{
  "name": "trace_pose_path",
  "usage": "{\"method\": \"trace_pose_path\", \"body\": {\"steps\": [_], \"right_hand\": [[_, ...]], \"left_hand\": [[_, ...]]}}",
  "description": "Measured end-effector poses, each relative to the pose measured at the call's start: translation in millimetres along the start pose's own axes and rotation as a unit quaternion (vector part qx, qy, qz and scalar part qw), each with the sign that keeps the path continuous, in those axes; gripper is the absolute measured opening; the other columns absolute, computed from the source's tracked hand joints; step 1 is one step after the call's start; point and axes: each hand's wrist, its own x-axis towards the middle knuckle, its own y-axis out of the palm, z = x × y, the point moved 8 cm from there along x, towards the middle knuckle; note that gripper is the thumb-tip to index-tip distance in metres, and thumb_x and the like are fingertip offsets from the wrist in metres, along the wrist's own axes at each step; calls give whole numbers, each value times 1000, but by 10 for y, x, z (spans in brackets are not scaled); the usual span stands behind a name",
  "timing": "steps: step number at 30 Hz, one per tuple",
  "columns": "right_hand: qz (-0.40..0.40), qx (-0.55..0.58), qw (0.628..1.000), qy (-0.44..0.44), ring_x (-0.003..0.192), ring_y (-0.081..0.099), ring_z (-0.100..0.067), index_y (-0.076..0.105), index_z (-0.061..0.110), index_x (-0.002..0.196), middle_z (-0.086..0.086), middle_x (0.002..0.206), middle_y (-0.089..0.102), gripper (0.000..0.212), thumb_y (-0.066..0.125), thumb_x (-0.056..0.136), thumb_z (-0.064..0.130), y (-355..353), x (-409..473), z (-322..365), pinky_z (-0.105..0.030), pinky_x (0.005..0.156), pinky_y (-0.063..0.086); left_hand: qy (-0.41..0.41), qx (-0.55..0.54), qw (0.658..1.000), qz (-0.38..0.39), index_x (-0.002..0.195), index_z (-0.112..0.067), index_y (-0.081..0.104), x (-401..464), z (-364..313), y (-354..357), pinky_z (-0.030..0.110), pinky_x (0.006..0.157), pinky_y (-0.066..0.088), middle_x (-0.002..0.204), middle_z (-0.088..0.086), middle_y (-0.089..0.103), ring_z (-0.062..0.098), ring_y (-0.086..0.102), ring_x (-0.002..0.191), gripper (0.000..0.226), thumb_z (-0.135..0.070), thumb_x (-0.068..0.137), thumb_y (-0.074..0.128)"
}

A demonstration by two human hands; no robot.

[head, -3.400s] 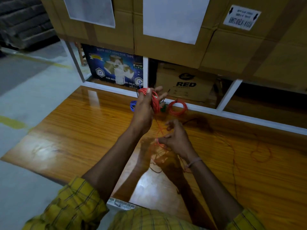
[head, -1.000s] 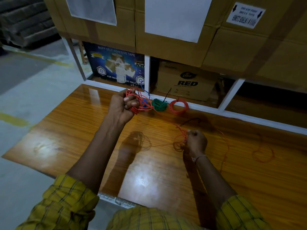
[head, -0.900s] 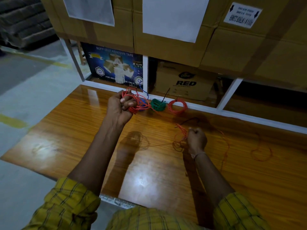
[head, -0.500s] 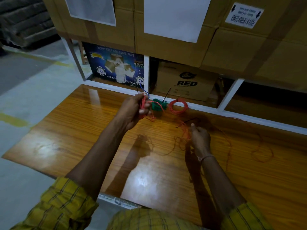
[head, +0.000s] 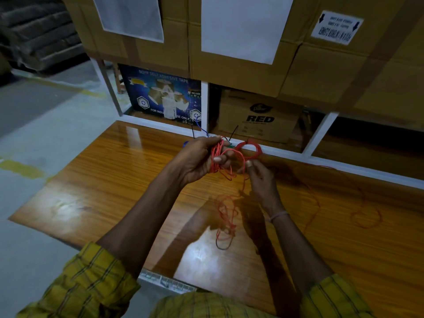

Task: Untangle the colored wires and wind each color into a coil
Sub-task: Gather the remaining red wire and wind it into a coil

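Red wire (head: 215,157) bundled within left hand (head: 199,159) fingers (head: 220,159), above table (head: 114,180).

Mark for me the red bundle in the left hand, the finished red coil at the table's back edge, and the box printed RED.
red bundle (head: 215,157), head view, on the strands wound round the fingers.
finished red coil (head: 257,146), head view, on its right arc.
RED box (head: 261,115), head view, on the printed front face.

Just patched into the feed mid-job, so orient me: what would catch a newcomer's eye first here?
The red wire bundle, gripped in the left hand above the middle of the glossy wooden table. The right hand pinches a strand leading off it, and loose red wire trails onto the table below. A finished red coil lies at the table's far edge, under stacked cardboard boxes.
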Motion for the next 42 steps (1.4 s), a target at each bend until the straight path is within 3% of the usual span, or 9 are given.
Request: {"method": "trace_pose_path", "body": {"steps": [7,10,17,21,25,29,33,37,42], "right_hand": [[259,260,925,96,115,64,-51,60,-23,103,-43,105,66,61,28,105,29,370,-268,101,-49,109,49],[312,293,899,94,98,65,-48,63,-15,92,-35,82,62,64,24,100,35,446,-393,107,-44,101,52],[193,443,870,95,65,24,-22,47,12,76,-6,72,24,34,44,106,27,140,-120,109,-37,69,40],[121,474,868,79,64,33,-13,53,16,83,-1,76,29,35,41,112,31,-82,152,217,-28,61,38],[66,351,931,75,63,38,-10,56,18,87,6,71,44,19,62,103,26,-263,368,136,-27,60,37],[160,177,968,71,72,48,-25,68,13,98,-14,84,58,33,68,97,45,14,233,-57,-33,63,40],[268,147,949,78,70,55,-17,70,21,89,-7,74,60,29,61,100,46,330,-208,-94,-33,71,46],[347,170,915,114,95,69,-22,69,12,113,-13,104,74,19,71,96,19,432,-490,17,-36,83,54],[354,174,913,106,107,72,-28,63,2,130,-26,120,73,38,73,93,1,374,-503,323,-38,91,60]], "left_hand": [[36,-33,999,-4,125,1,47,-7,-115,-143,33,70,62,93,22,62,12,51,52,28,-22,114,36],[57,-47,997,-30,124,2,50,9,-191,-266,37,72,63,109,26,54,14,55,57,28,-21,112,40],[25,151,988,-10,123,4,56,-96,-143,-286,23,52,47,96,20,70,12,50,61,34,-22,113,37],[-59,223,969,87,125,6,57,-139,134,-202,20,39,30,85,19,65,8,39,49,43,-26,114,31],[-96,157,955,231,130,11,54,-298,328,-16,22,40,18,71,9,56,5,28,43,47,-26,112,32],[-4,-28,955,294,132,10,49,-313,80,231,20,44,23,71,1,56,5,29,47,47,-24,114,22],[133,-227,943,205,124,9,56,-185,-334,217,18,48,42,102,9,66,7,52,53,46,-26,115,28],[243,-273,929,58,142,6,42,7,-503,-82,22,58,53,121,20,72,11,64,65,43,-26,115,32],[324,168,917,-161,145,-13,51,70,-335,-417,37,96,60,121,12,76,21,75,108,42,-37,115,33]]}}
